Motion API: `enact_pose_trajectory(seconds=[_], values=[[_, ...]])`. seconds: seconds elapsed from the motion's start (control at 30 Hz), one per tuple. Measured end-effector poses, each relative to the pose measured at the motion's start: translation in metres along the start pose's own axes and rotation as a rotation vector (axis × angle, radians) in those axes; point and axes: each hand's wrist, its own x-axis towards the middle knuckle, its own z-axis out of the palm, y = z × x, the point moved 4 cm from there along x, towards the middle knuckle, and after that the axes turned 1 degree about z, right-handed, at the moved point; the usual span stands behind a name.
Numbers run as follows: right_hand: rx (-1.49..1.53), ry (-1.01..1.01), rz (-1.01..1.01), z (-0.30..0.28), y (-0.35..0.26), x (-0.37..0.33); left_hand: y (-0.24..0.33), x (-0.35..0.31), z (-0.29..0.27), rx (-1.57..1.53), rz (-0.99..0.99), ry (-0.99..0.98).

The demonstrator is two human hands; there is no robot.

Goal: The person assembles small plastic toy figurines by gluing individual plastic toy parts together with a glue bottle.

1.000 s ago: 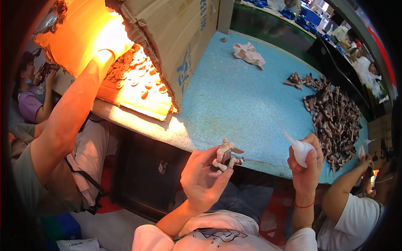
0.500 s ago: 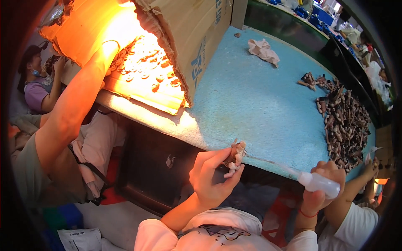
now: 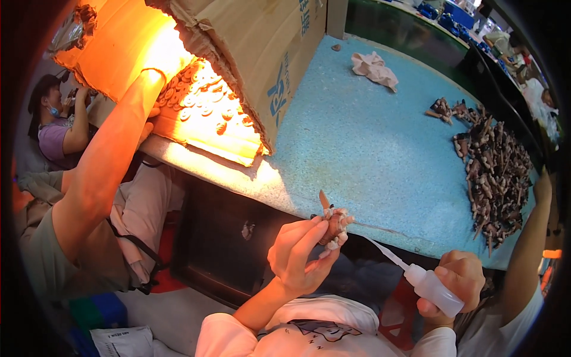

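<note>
So the left hand (image 3: 300, 256) has a small brown and cream figure (image 3: 334, 229) pinched between its fingers, held up by the near edge of the desk (image 3: 357, 137). The right hand (image 3: 458, 282) has its fingers wrapped around a white squeeze bottle (image 3: 431, 288), with the long thin nozzle (image 3: 386, 253) pointing left at the figure. Tip's just beside it; looks like a small gap, but I can't tell if anything's coming out.

My take on doing this bit well: keep the left grip light but steady, turn the figure so the right spot faces the nozzle, and keep fingertips out of the way. I'd bring the tip in close before squeezing, then go gently, since a soft bottle like that could easily give too much. Resting the wrists would probably help too.

Desk has a blue speckled top, with a big heap of similar figures (image 3: 499, 178) on the right and a crumpled pale cloth (image 3: 375, 70) toward the far side. On the left there's a torn cardboard box (image 3: 256, 59), glowing orange inside, with round pieces (image 3: 184, 95) in it and a co-worker's arm (image 3: 107, 160) reaching in. A black bin (image 3: 208, 262) sits below the near edge. Tight room: another worker's arm (image 3: 526, 232) is close on the right.
</note>
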Motion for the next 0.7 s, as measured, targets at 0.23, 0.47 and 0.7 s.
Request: enact_pose_trajectory(seconds=[0.23,0.47,0.7], values=[[0.054,-0.039,-0.075,0.0035,0.0033,0.0006,0.0007,0.0002,-0.0030,0.030,-0.002,-0.017],[0.007,-0.076,-0.029,0.0007,-0.0010,0.0026,0.0018,-0.0002,-0.0016,0.009,0.006,-0.023],[0.041,-0.131,-0.048,0.0015,-0.0002,0.0026,0.0017,-0.0017,-0.0031,0.011,-0.005,-0.034]])
